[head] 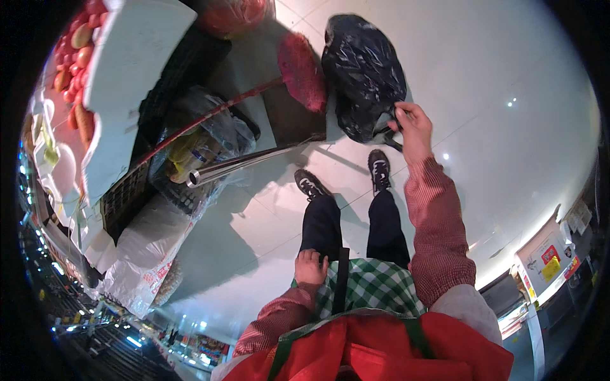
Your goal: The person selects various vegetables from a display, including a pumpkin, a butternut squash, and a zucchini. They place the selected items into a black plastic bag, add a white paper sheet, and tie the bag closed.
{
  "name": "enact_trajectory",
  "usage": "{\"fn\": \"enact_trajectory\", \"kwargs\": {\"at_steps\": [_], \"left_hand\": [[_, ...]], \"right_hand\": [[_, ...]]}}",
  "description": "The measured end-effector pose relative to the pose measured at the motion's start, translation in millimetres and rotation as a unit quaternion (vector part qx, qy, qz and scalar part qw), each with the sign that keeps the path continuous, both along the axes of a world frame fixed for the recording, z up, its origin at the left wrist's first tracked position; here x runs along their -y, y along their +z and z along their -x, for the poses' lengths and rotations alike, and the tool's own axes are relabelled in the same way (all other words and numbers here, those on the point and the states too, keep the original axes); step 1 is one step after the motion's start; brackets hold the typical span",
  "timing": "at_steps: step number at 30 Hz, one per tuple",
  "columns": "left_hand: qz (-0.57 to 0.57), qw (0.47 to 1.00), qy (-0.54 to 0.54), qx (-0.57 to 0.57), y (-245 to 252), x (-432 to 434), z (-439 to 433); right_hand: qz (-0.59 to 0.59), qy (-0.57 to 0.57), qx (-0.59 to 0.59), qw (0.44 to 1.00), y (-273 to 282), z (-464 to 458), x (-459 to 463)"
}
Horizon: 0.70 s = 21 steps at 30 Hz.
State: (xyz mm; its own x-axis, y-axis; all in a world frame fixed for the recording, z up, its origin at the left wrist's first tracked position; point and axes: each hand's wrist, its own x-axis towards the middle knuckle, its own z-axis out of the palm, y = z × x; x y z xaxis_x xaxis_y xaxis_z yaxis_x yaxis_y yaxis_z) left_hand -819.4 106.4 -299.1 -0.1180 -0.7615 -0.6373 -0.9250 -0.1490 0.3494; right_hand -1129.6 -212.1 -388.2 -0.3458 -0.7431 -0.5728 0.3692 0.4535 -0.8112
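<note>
My right hand [413, 125] is stretched forward, its fingers closed on the gathered top of a full black plastic bag [364, 71] that rests on the tiled floor. My left hand [310, 267] lies against my thigh beside the green checked apron [376, 285] and seems to hold nothing. To the left of the bag is a broom or mop with a pink-red head [302, 71] and a long red handle. A metal dustpan [295, 119] with a shiny tubular handle [238, 164] lies next to it.
A stand with a white panel [128, 62] and small red produce [78, 71] runs along the left. Below it are a black plastic crate [126, 193] and clear bags [214, 124]. Another clear bag with red contents [233, 16] stands ahead. White boxes [548, 262] are at the right.
</note>
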Motion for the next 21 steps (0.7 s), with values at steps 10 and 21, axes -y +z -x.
{"fn": "enact_trajectory", "kwargs": {"at_steps": [10, 21], "left_hand": [[0.201, 0.963, 0.079, -0.163, 119.5, 137.1, 104.9], [0.424, 0.834, 0.337, -0.102, 230.2, 240.6, 86.7]], "right_hand": [[0.043, 0.220, -0.044, 0.974, 368.3, -3.7, 15.7], [0.249, 0.259, -0.069, 0.931, 590.9, 21.0, -16.3]]}}
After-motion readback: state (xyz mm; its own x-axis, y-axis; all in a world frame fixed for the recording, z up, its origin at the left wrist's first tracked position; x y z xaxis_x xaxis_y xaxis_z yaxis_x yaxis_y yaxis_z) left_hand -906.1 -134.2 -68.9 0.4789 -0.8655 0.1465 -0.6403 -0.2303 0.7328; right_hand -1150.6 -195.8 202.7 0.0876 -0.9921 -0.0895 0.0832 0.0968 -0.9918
